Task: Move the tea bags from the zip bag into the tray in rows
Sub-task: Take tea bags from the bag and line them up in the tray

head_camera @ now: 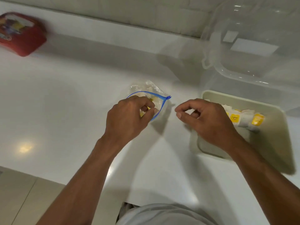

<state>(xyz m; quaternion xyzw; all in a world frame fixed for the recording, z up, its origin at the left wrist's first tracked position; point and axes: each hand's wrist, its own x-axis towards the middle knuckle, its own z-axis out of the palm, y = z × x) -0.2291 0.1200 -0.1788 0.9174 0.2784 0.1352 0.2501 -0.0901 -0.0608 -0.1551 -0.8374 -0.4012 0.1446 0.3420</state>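
Nearest: my pale shirt [162,215] at the near edge, both bare forearms reaching out over the white desk [65,98].

Left hand [129,116]: at the open mouth of the zip bag [151,90], fingers and thumb curled in around a yellow-tagged tea bag [143,113]. The piece is mostly hidden by the fingers.

Zip bag: clear, blue zip rim, lying on the desk at centre, mouth toward me. More pale contents show inside; I cannot count them.

Right hand [206,117]: just right of the zip bag, over the left edge of the tray [274,143]. Fingers curled, thumb and forefinger close but apart. I cannot tell whether it holds anything.

Tray: cream, on the desk at right. A row of tea bags [245,118], white with yellow tags, lies across it, partly hidden behind my right hand.

Far right: a clear plastic container [243,65]. Far left: a red box [21,33], blurred.
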